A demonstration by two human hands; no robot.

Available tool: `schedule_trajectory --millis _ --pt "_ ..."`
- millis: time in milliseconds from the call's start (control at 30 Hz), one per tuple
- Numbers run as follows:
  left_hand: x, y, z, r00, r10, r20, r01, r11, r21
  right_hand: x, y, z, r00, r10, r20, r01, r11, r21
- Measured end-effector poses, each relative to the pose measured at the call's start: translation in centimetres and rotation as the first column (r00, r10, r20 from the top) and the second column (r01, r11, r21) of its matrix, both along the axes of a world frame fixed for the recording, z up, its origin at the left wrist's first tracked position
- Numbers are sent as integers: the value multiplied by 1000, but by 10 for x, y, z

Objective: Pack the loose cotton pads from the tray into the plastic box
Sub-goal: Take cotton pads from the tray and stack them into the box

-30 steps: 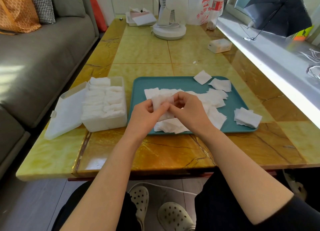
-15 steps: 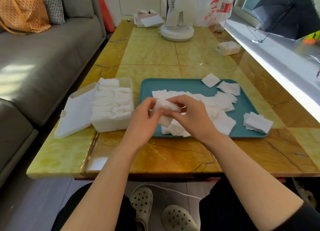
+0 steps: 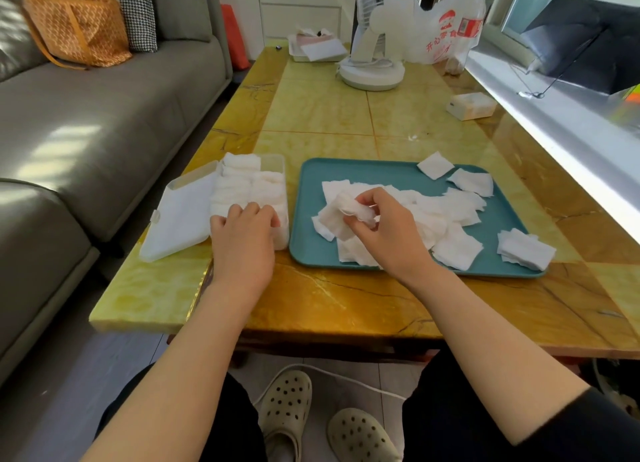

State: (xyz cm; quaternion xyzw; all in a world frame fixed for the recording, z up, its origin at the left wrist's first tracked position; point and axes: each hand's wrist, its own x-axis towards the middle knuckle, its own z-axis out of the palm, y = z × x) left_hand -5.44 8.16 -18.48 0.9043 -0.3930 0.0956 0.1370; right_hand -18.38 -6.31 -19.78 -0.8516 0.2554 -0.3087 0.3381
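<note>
A fan [image 3: 372, 70] is standing at twelve o'clock from the teal tray [image 3: 391, 174], with a small carton [image 3: 471, 105] at two o'clock. The plastic box [image 3: 273, 164] is sitting at the tray's nine o'clock, its lid [image 3: 183, 216] lying open. The right hand [image 3: 384, 233] is pinching a bunch of cotton pads [image 3: 349, 209] over the tray's heap. The left hand [image 3: 242, 233], which was sharing that bunch a moment ago, is now curling over the box's near end. I cannot tell whether it is gripping anything.

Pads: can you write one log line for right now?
left hand: on box | right hand: holds pads over tray | box: open
</note>
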Motion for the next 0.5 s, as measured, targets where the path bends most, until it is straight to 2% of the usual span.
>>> schedule_trajectory --millis 167,267,367,500 --pt "-10 14 7 996 -87 34 83 990 114 2 14 4 995 0 98 -4 999 39" --pt "-19 26 12 985 -168 -25 170 972 163 6 20 11 992 -3 129 -10 995 96" --pt "-20 31 26 965 -220 -142 230 972 55 16 25 21 988 -5 155 -13 993 116" --pt "11 29 39 970 -215 -117 204 974 -99 35 31 35 982 -5 189 -28 985 173"
